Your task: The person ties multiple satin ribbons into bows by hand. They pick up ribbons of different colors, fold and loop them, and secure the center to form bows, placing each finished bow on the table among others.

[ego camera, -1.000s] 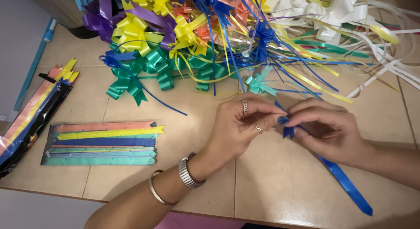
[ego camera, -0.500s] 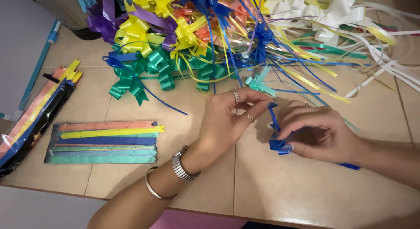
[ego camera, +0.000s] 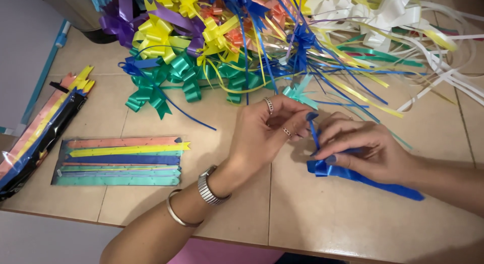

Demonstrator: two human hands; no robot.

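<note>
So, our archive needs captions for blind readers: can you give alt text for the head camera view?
Two hands work a blue ribbon strip on a tan tiled table: the left hand pinches its thin strings, the right hand holds the gathered end. Behind lies a pile of coloured ribbon bows; at left, a flat pack of ribbon strips.

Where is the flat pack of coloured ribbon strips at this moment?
In the head view, the flat pack of ribbon strips lies on the tiled table, on the left, beside the left hand and below the pile of finished bows.
</note>
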